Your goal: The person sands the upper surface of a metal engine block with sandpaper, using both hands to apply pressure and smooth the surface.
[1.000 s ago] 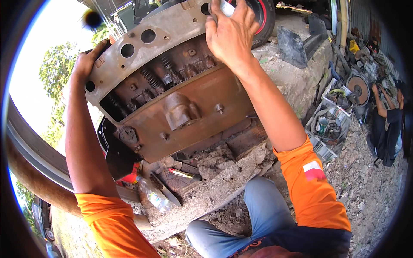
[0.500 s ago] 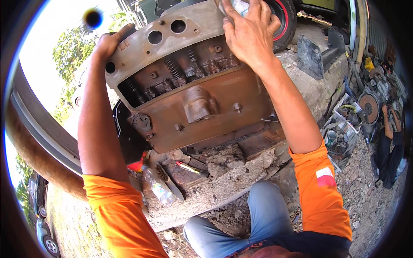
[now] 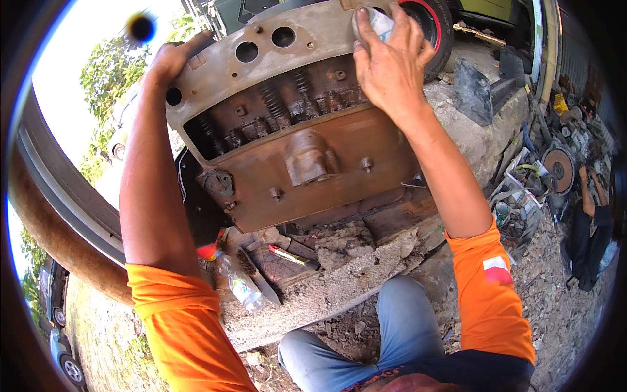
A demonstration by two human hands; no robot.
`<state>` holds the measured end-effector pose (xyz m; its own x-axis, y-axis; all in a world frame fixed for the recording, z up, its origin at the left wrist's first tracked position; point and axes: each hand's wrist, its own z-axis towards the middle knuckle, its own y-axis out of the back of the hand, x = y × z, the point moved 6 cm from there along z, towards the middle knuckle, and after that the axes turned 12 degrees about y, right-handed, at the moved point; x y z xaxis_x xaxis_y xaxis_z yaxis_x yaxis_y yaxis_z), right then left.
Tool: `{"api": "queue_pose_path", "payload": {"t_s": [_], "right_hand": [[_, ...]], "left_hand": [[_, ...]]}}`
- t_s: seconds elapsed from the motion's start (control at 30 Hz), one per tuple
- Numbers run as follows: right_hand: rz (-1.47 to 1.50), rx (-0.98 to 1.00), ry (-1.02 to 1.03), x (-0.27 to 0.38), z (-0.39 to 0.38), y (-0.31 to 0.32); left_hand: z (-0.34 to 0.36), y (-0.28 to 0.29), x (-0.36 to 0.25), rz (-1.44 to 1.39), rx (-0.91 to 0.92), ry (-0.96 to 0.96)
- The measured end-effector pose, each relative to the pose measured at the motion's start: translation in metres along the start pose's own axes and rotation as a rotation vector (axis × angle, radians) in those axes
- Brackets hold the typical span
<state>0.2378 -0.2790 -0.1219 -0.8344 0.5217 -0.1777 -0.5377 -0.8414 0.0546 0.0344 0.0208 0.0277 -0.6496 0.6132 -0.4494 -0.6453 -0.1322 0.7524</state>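
Observation:
A rusty brown engine block (image 3: 251, 193) stands in front of me, with valve springs showing in its long side opening and a grey machined face (image 3: 215, 62) along the top. My left hand (image 3: 176, 59) is wrapped around the far left end of that face; some fingertips are hidden behind it. At the top right, my right hand (image 3: 395, 72) presses a folded whitish-grey pad (image 3: 373, 25) against the face, fingers spread over it. Whether the pad is cloth or abrasive paper cannot be made out.
Below the block, a concrete ledge (image 3: 313, 297) carries a clear plastic bottle (image 3: 241, 287), a wire brush (image 3: 248, 262) and a yellow-and-red cutter-like tool (image 3: 294, 258). A red-rimmed wheel (image 3: 439, 32) stands behind. Scrap parts (image 3: 522, 186) and another person's arms (image 3: 591, 193) are at right.
The upper part of the block has shifted slightly to the right, and both hands with it. My right hand is a little lower, still on the pad.

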Motion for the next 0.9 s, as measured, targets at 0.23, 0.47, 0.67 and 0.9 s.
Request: {"api": "queue_pose_path", "payload": {"t_s": [0.23,0.47,0.67,0.9], "right_hand": [[0.073,-0.066,-0.052,0.003,0.015,0.012],[0.060,-0.076,-0.056,-0.008,0.020,0.017],[0.101,-0.074,-0.045,0.002,0.017,0.013],[0.060,-0.085,-0.047,0.006,0.011,0.008]], "left_hand": [[-0.001,0.003,0.003,-0.042,0.017,-0.008],[0.017,0.007,0.012,-0.002,0.001,-0.026],[0.010,0.008,0.008,0.031,-0.031,-0.050],[0.003,0.005,0.003,0.000,-0.002,-0.020]]}}
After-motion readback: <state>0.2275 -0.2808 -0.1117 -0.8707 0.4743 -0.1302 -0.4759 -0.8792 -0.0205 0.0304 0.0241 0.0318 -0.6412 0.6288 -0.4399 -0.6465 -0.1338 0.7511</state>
